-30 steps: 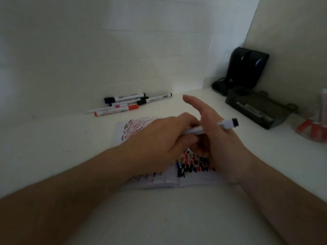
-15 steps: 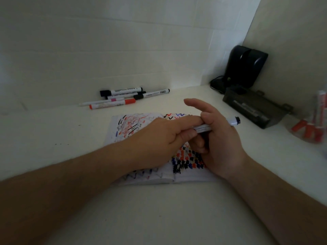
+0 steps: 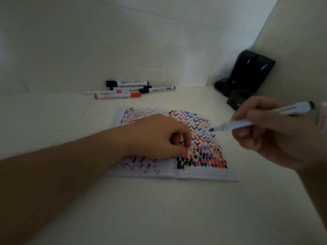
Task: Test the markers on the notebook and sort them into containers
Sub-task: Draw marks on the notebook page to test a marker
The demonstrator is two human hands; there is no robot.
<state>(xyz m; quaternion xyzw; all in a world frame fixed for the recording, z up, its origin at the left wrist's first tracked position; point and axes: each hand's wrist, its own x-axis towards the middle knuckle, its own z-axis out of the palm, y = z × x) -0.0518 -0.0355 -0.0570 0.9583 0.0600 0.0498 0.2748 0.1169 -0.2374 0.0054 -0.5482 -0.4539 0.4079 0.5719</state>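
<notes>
White uncapped marker (image 3: 235,125) gripped by right hand (image 3: 276,131); left hand (image 3: 159,138) curled on notebook (image 3: 203,174)

Counts: 1 open white paper notebook (image 3: 203,175) covered in red, blue and black zigzag marks, flat on the white table (image 3: 141,209). 5 capped white-barrelled markers (image 3: 129,89) in a loose cluster by the back wall: 3 black-capped, 1 orange-capped, 1 with a pink band. 1 more uncapped white marker with a dark tip (image 3: 235,125) in the right hand (image 3: 276,135). 2 bare hands in view; left hand (image 3: 159,137) has curled fingers on the page, contents not discernible. 1 glossy black plastic device (image 3: 251,71) in the corner, 1 dark rectangular box (image 3: 237,100) just in front of it. 1 blurred clear container with red items (image 3: 324,119) at right edge, count inside unreadable.
</notes>
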